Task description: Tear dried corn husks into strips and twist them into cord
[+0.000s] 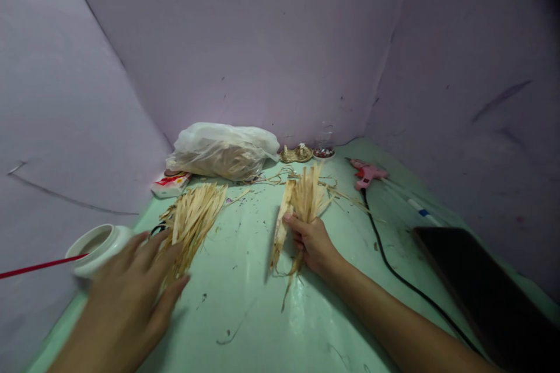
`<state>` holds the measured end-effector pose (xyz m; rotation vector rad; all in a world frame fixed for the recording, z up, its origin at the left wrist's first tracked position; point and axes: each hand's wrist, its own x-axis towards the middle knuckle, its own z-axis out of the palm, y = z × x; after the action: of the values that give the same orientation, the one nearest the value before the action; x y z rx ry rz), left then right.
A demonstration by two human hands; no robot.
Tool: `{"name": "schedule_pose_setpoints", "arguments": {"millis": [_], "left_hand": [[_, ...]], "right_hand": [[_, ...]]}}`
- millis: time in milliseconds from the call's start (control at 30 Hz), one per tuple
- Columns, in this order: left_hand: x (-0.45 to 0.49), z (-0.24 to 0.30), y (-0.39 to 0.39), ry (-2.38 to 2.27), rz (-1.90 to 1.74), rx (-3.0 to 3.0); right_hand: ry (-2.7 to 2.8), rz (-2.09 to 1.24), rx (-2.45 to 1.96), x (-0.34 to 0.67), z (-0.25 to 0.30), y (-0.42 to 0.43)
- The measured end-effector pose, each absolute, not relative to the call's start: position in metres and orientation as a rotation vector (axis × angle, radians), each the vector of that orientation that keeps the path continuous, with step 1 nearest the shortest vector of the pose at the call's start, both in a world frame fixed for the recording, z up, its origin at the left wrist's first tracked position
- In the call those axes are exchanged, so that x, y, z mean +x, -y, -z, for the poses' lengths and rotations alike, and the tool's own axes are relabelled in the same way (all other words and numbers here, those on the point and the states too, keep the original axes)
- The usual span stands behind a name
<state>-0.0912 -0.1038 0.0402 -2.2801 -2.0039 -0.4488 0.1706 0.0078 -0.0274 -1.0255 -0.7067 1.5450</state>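
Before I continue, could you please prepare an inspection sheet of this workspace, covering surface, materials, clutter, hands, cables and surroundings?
Surface: glossy pale-green tabletop, scattered with small scraps.
Materials: pile of flat straw-coloured strips at left; bunch of pale dry strips nearer the middle.
Clutter: translucent white plastic bag; round white jar with a thin red stick at its mouth; pink glue gun; flat black rectangular object.
Hands: right hand closed round the bunch; left hand, blurred, open at the pile's near end, contact unclear.
Cables: black cable from the glue gun towards the lower right; far end not visible.
Surroundings: pale purple walls, marked in places.
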Motion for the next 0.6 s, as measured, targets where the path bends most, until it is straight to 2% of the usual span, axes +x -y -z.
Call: {"name": "schedule_pose_setpoints", "arguments": {"millis": [100, 233, 433, 600], "left_hand": [[-0.021, -0.046, 0.039, 2.207, 0.720, -2.492], [0.035, -0.014, -0.008, 2.597, 1.021, -2.806], [0.050, 0.018, -0.009, 2.835, 1.564, -2.855], [0.047, 0.017, 0.005, 3.047, 1.609, -2.763]], "right_hand": [[0.795, -1.564, -1.076, 0.170, 0.028, -0.008], [0.822, -1.583, -1.071, 0.170, 0.026, -0.009], [0.707, -1.611, -1.014, 0.171, 0.028, -0.011], [0.687, -1.588, -1.024, 0.171, 0.030, -0.010]]}}
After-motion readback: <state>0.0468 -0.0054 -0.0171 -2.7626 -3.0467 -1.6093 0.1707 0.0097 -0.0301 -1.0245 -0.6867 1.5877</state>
